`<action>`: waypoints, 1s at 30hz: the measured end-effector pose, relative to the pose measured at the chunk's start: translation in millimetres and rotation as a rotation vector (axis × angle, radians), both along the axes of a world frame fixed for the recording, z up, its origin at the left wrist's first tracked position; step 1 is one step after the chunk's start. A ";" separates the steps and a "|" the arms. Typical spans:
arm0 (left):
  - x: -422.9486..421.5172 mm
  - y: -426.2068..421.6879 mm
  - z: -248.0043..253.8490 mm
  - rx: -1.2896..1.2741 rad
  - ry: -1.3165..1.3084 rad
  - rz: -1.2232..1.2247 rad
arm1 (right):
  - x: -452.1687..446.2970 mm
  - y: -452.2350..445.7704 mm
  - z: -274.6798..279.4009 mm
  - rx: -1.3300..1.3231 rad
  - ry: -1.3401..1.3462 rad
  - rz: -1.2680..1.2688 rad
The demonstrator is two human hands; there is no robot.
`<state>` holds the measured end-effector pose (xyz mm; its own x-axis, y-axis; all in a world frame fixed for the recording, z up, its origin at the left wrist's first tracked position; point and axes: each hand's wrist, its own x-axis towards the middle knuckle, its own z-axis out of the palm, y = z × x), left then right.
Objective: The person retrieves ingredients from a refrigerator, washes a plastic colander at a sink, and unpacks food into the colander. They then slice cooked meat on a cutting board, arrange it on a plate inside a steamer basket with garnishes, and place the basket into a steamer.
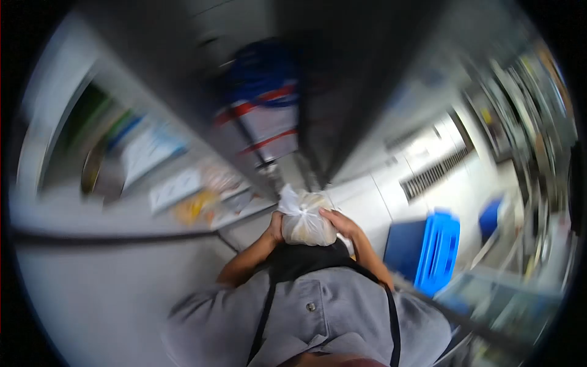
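Observation:
A knotted translucent plastic bag with pale contents is held in front of my black apron. My left hand grips the bag's left side, its fingers partly hidden behind it. On the other side, my right hand is closed round the bag, with the thumb near the knot. What the bag contains cannot be made out.
To the left, an open cabinet holds packets, including a yellow one. A blue-lidded bin stands on the right, near a floor drain grate. Ahead is a blue, white and red sack. Blurred racks line the far right.

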<state>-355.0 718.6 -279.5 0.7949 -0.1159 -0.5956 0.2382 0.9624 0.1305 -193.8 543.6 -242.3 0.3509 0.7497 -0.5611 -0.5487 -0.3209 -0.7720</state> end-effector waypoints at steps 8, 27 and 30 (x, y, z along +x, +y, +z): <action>185.7 -96.1 -22.1 0.086 -0.190 -0.525 | 118.1 -164.2 62.8 -0.247 -0.133 0.101; 540.5 -367.6 9.1 -0.135 -0.301 -1.378 | -168.1 -153.0 -47.6 -1.011 0.691 -1.270; 596.9 -406.0 6.8 -0.158 -0.342 -1.395 | -86.1 -174.5 -49.8 -0.990 0.479 -1.353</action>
<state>241.9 312.6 -272.6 0.0789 -0.9473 -0.3104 0.9573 -0.0148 0.2886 -279.8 369.1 -292.1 0.0668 -0.5684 -0.8200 -0.9071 0.3078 -0.2872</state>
